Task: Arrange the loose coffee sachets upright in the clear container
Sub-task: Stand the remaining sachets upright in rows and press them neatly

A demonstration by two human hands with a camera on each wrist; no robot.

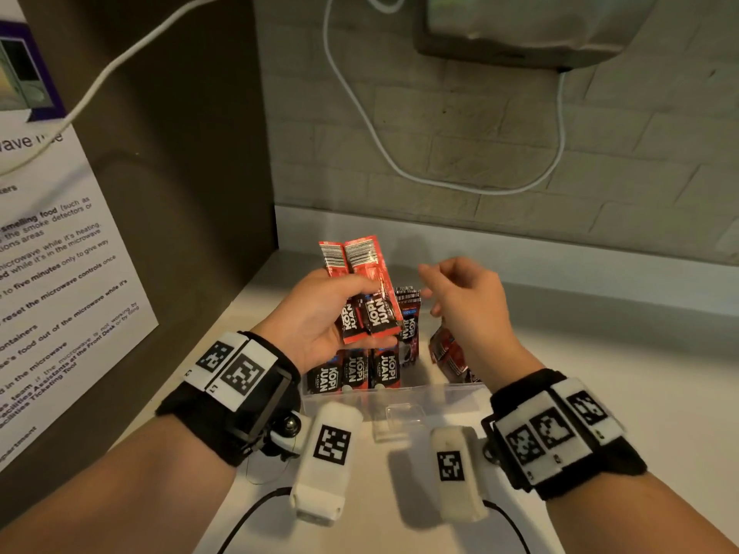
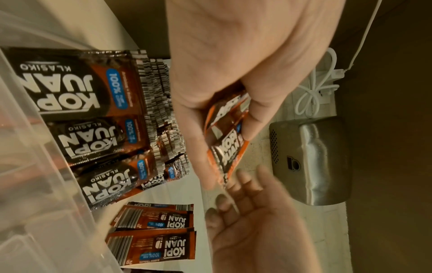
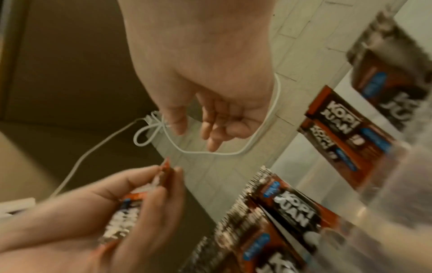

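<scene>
My left hand grips two red and black Kopi Juan sachets side by side, barcode ends up, above the clear container. The wrist view shows thumb and fingers of the left hand curled round the sachets. Several sachets stand upright in a row at the container's left end. A few loose sachets lie tilted at its right side. My right hand hovers just right of the held sachets, fingers loosely curled, holding nothing; the right hand looks empty in its wrist view.
The container sits on a white counter in a corner. A brown side wall with a microwave notice is at left. A white cable hangs on the tiled back wall under a metal dispenser.
</scene>
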